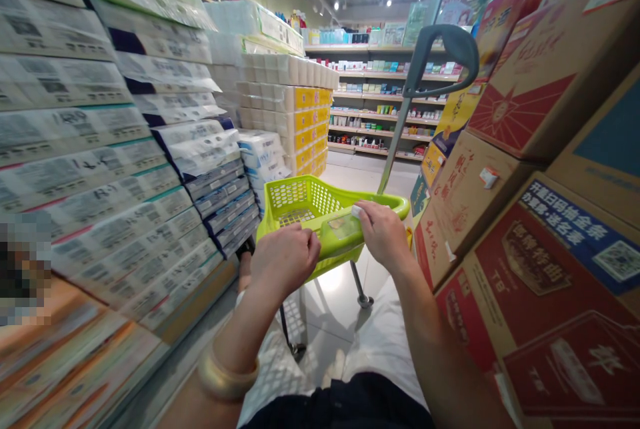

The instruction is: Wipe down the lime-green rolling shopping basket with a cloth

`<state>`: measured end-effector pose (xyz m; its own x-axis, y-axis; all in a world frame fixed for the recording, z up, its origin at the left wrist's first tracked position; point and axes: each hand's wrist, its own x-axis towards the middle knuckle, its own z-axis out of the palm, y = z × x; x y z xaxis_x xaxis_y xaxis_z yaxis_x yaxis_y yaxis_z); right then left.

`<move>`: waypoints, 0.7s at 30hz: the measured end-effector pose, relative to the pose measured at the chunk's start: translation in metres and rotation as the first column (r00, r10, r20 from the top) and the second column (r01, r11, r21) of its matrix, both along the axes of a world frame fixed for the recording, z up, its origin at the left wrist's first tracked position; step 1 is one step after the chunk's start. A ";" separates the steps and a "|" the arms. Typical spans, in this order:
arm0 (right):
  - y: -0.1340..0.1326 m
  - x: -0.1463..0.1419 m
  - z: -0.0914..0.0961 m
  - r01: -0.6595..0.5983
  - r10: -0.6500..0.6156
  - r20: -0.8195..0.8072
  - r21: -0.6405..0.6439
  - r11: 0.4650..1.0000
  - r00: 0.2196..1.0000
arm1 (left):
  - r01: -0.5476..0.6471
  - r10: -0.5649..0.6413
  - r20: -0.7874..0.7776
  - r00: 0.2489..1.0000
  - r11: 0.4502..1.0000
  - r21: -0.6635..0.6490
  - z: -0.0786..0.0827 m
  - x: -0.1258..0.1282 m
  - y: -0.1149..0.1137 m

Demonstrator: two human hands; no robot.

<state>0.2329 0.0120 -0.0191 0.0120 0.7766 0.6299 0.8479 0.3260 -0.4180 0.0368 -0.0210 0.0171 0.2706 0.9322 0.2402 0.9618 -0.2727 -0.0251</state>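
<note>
A lime-green plastic shopping basket (pixel 300 199) on wheels stands in the aisle in front of me, with a grey pull handle (pixel 440 56) rising from its far right side. My left hand (pixel 285 257) is closed over the basket's near rim. My right hand (pixel 383 232) is closed on the same rim a little further right, fingers curled over the edge beside a pale label. The basket's mesh inside shows nothing in it. A gold bangle (pixel 225 376) sits on my left wrist.
Stacked packs of tissue paper (pixel 125 169) fill the shelves on the left. Cardboard cartons (pixel 525 169) are piled high on the right. More toilet-roll stacks (pixel 290 109) stand ahead left, and product shelves (pixel 380 109) cross the far end. White tiled floor (pixel 330 309) lies below.
</note>
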 end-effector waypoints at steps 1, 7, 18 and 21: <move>-0.003 -0.006 -0.002 0.005 -0.005 -0.005 0.029 1.000 1.000 | 0.002 -0.002 0.004 1.000 1.000 0.006 0.000 0.000 0.000; -0.033 -0.055 -0.015 -0.141 0.147 -0.026 0.173 0.975 0.989 | 0.034 -0.034 0.011 0.999 0.999 0.041 -0.002 -0.002 0.001; -0.008 -0.019 -0.044 0.110 0.034 -0.329 0.411 0.905 0.944 | 0.062 -0.063 0.011 0.998 0.998 0.025 0.000 -0.002 -0.001; -0.015 -0.037 -0.049 0.138 0.008 -0.355 0.382 0.914 0.935 | 0.066 -0.066 0.010 0.998 0.997 0.040 -0.001 -0.002 -0.001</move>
<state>0.1960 -0.0030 -0.0683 0.3243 0.4535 0.8301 0.7009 0.4742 -0.5329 0.0350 -0.0219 0.0158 0.3282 0.9022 0.2798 0.9420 -0.3345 -0.0261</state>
